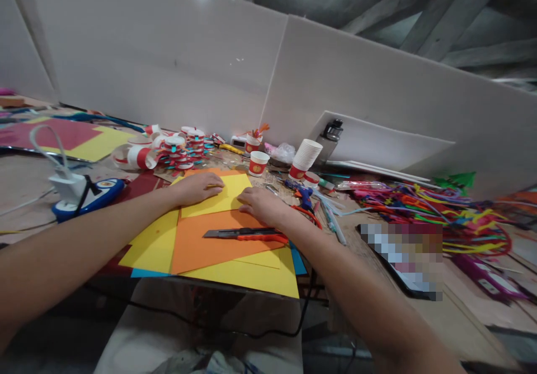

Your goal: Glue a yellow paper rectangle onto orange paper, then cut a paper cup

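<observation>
My left hand (199,188) lies flat on the left part of a small yellow sheet (230,193), fingers stretched out. On the sheet's right edge rests my right hand (262,203), its fingers also laid down on the paper. Beneath is an orange sheet (205,253), itself on a larger yellow sheet (268,281), with blue paper (298,259) peeking out at the corners. A utility knife (235,233) with a grey blade and an orange-red and black handle lies on the orange sheet, close to my right wrist; neither hand holds it.
Paper cups (259,164), a cup stack (308,153) and red-and-white paper crafts (176,150) stand behind. A power strip (96,195) sits at left. At right are a blue glue gun (305,195), a phone (400,262) and colourful pipe cleaners (423,203). A black cable (235,332) hangs below the table edge.
</observation>
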`<state>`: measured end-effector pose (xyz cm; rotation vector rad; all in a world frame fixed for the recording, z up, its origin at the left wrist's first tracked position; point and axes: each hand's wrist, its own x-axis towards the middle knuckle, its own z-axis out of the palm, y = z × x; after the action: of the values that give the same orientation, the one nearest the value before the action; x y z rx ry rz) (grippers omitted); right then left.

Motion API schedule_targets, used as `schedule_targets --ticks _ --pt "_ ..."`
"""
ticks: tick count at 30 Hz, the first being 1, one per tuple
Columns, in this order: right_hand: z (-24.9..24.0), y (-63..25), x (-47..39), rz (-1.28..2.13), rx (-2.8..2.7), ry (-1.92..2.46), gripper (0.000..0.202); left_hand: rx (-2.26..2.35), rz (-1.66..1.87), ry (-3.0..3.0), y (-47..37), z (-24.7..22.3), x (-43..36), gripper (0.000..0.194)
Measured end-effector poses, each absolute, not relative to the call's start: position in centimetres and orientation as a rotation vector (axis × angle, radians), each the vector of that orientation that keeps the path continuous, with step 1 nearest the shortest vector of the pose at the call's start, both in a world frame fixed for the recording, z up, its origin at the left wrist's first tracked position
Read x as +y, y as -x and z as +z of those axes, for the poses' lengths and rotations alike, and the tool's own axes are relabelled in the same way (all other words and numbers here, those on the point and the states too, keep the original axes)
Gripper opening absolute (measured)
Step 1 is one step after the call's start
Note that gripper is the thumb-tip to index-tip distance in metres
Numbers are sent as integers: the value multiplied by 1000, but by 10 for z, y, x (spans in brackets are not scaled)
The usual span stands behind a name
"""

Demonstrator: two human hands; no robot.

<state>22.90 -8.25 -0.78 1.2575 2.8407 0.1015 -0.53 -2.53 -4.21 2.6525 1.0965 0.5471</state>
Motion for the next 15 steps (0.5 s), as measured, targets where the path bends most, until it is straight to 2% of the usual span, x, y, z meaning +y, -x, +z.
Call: schedule_targets --ticks 9,12,15 --pt "-13 -224 -86 445 2770 -1112 28 1156 631 -2548 5 -39 -24 46" --pt "-9 -226 -88 388 2792 -1272 22 1188 920 -2329 11 -33 -20 49" --pt "-2 -232 -85 311 2877 -1626 17 1152 1284 -1849 17 -26 -13 59"
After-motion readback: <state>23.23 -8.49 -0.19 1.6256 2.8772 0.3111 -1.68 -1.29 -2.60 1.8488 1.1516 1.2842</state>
